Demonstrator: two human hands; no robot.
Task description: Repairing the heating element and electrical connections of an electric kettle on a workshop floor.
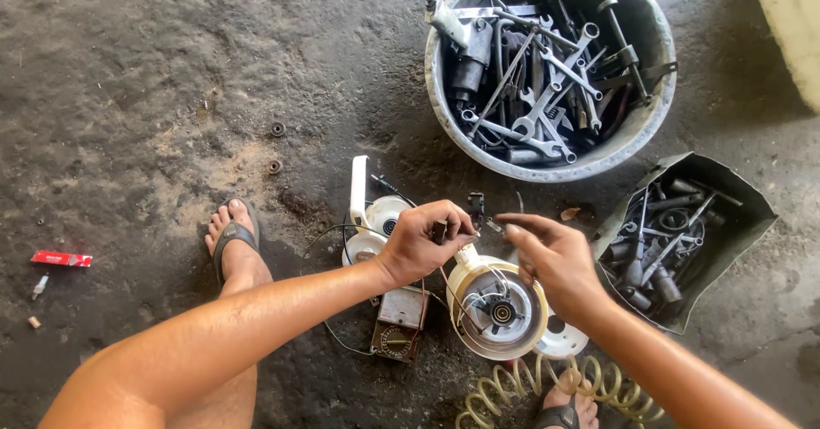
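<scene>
Black connector [476,210] upright, left hand [423,243] pinching

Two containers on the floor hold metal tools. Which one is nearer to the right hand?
The dark angular container, beside the right hand. The round grey tub of wrenches lies farther away, at the top of the view.

Concrete floor [154,70] bears tool bucket [444,113], motor [500,309].
</scene>
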